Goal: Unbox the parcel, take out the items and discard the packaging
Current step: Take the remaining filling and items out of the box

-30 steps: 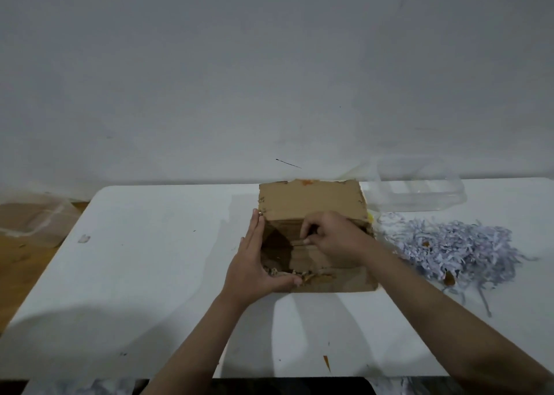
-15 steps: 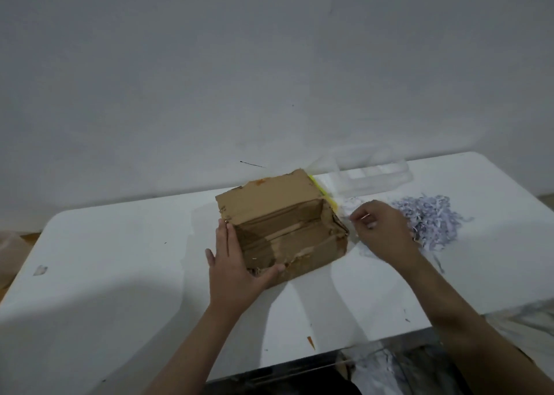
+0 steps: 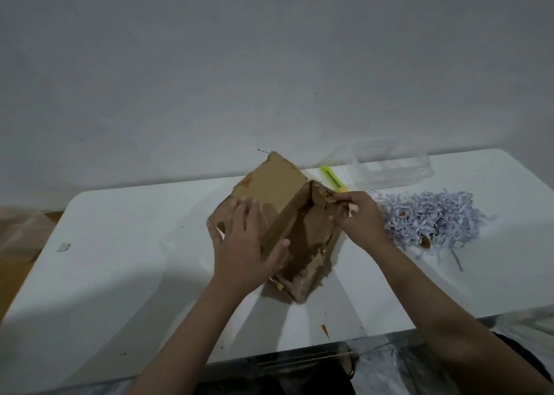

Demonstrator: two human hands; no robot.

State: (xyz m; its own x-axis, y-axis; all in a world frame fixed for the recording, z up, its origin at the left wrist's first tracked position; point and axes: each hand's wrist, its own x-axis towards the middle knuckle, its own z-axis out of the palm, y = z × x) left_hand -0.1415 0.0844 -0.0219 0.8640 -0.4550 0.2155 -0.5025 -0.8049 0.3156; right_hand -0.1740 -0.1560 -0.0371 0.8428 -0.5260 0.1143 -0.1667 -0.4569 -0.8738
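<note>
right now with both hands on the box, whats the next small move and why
Probably lift the cardboard box off the table to discard it. Its inside looks empty, the left hand grips one wall, the right hand pinches the torn edge, and the shredded paper is already out.

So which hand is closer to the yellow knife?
Right. The right hand grips the box edge just below the knife; the left hand holds the box's far side.
</note>
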